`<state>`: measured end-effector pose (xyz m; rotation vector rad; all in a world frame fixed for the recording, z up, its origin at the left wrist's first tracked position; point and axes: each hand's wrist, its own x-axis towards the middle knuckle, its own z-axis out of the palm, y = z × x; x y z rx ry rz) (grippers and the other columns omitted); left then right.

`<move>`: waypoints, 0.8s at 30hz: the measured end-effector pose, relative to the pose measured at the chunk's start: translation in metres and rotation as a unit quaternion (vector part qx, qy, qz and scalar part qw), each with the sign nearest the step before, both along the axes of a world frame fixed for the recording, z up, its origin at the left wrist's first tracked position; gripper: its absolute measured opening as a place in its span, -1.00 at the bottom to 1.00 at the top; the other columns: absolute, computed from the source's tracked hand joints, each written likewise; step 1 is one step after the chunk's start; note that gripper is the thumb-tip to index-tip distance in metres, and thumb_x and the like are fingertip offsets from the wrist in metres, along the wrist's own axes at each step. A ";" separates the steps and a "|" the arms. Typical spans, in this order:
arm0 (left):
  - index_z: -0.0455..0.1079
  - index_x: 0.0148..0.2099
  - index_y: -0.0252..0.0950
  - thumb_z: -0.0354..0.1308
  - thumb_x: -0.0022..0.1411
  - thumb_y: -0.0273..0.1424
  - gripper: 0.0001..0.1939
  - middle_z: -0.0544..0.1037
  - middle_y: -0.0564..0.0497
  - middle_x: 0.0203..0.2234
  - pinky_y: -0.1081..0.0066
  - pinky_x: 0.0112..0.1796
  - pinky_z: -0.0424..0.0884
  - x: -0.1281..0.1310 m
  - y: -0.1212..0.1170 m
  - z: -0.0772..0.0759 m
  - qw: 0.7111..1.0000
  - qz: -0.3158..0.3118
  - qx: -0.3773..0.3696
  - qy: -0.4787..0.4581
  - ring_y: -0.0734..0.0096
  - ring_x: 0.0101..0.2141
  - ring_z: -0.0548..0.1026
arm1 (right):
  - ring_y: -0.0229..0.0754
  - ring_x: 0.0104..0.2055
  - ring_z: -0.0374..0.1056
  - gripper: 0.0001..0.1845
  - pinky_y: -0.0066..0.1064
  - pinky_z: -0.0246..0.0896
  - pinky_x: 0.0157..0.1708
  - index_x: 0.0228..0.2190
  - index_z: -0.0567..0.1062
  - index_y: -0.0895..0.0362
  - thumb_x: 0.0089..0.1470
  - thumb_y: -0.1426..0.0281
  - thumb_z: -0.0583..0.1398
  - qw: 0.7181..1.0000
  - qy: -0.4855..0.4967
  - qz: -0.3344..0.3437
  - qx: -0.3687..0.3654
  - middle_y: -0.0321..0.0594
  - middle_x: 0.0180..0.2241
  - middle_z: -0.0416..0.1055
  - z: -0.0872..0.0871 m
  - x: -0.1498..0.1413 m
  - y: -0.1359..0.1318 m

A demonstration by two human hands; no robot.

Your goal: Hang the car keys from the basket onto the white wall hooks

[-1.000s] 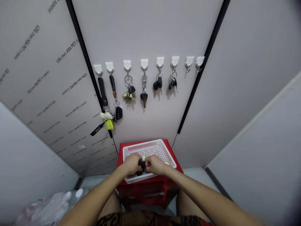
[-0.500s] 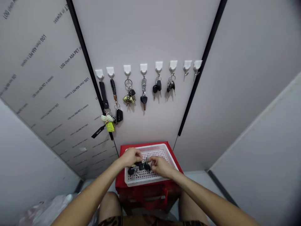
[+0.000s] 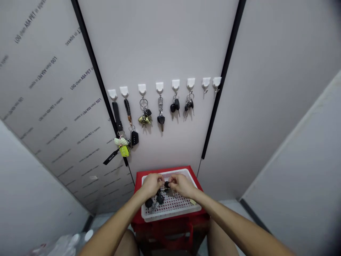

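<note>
Over the white plastic basket (image 3: 170, 216), both my hands are close together. The fingers of my left hand (image 3: 151, 185) are pinched at a bunch of keys (image 3: 167, 184) with black heads and metal blades. From the other side, my right hand (image 3: 183, 185) also pinches this bunch, and its fingertips partly hide it. More black-headed keys (image 3: 160, 199) lie in the basket below my left hand. A small pale yellow piece (image 3: 193, 202) rests near the basket's right side.
The basket sits on a red-covered stand (image 3: 137, 193) against the wall. Several white hooks (image 3: 160, 87) line the wall; most carry keys, such as a yellow-green key fob (image 3: 124, 150), while the two rightmost hooks (image 3: 206, 83) are bare. Plastic bottles (image 3: 76, 240) stand at lower left.
My hands parted slightly over the basket, then came back together on a bunch of keys. More keys now show in the basket's left part. The view has tilted up a little.
</note>
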<state>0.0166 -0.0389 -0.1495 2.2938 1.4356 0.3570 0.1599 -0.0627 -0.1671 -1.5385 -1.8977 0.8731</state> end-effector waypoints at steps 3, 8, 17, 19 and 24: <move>0.31 -0.45 -0.31 -0.14 -0.06 -0.38 -0.78 0.37 0.06 -0.63 0.56 -0.56 0.09 0.003 0.009 0.018 0.999 0.006 0.029 -0.030 0.53 -0.57 0.27 | -0.39 -0.59 0.14 -0.91 -0.60 0.02 -0.61 -0.57 0.29 0.20 -0.26 0.44 0.03 0.998 0.054 0.002 0.045 -0.34 -0.65 0.23 0.010 0.002 0.003; 0.29 -0.35 -0.31 -0.11 -0.11 -0.47 -0.77 0.40 0.01 -0.49 0.53 -0.44 0.17 0.005 0.014 0.014 0.999 -0.026 0.044 0.013 0.48 -0.45 0.31 | -0.40 -0.63 0.13 -0.88 -0.59 0.03 -0.60 -0.61 0.30 0.20 -0.27 0.53 -0.02 0.999 0.030 -0.008 0.026 -0.34 -0.69 0.23 0.002 -0.004 0.005; 0.20 -0.16 -0.24 -0.08 -0.09 -0.40 -0.65 0.35 0.01 -0.25 0.44 -0.22 0.15 0.003 -0.007 -0.032 0.991 -0.121 0.008 0.048 0.40 -0.23 0.26 | -0.37 -0.57 0.18 -0.74 -0.60 0.01 -0.57 -0.53 0.36 0.23 -0.33 0.58 -0.06 0.998 -0.050 -0.027 0.039 -0.25 -0.59 0.34 -0.014 0.000 0.009; 0.20 -0.16 -0.22 -0.07 -0.09 -0.33 -0.64 0.36 0.01 -0.26 0.41 -0.23 0.15 0.008 -0.014 -0.032 0.990 -0.133 0.012 0.052 0.37 -0.24 0.27 | -0.35 -0.56 0.19 -0.75 -0.58 0.01 -0.57 -0.53 0.38 0.22 -0.33 0.54 -0.04 0.994 -0.098 -0.026 0.043 -0.23 -0.58 0.35 -0.012 0.007 0.008; 0.23 -0.22 -0.25 0.03 -0.22 -0.29 -0.59 0.37 -0.01 -0.30 0.40 -0.27 0.17 0.022 -0.025 -0.033 0.985 -0.150 0.028 0.077 0.31 -0.27 0.28 | -0.28 -0.54 0.22 -0.77 -0.55 -0.02 -0.59 -0.62 0.41 0.22 -0.34 0.50 -0.02 0.976 -0.213 0.018 -0.028 -0.18 -0.63 0.36 -0.014 0.018 0.002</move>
